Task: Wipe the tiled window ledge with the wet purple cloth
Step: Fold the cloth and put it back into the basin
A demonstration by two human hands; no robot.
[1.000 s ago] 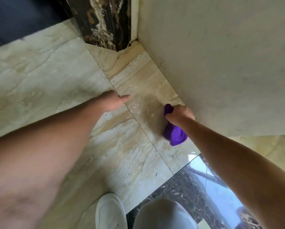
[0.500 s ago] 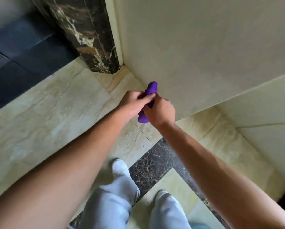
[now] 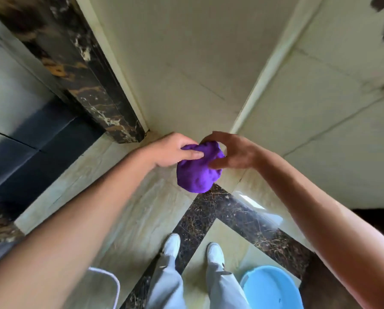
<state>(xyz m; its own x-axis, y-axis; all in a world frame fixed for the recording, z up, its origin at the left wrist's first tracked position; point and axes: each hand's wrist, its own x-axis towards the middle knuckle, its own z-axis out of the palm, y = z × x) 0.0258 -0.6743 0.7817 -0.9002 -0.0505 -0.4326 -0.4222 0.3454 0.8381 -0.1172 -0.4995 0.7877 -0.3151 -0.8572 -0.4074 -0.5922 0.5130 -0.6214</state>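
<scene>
The purple cloth is bunched into a ball and held in the air in front of me, above the corner of the beige tiled ledge. My left hand grips its upper left side with thumb and fingers. My right hand pinches its upper right side. The cloth's lower part hangs free below both hands. The ledge runs from the lower left up to the wall corner.
A dark marble column rises at the ledge's far end. Cream wall panels stand behind the hands. A blue basin sits on the floor by my white shoes. A white rimmed object lies at lower left.
The cloth left the ledge, where my right hand pressed it. Both hands now hold it lifted and more spread out. The view has tilted up and back.
</scene>
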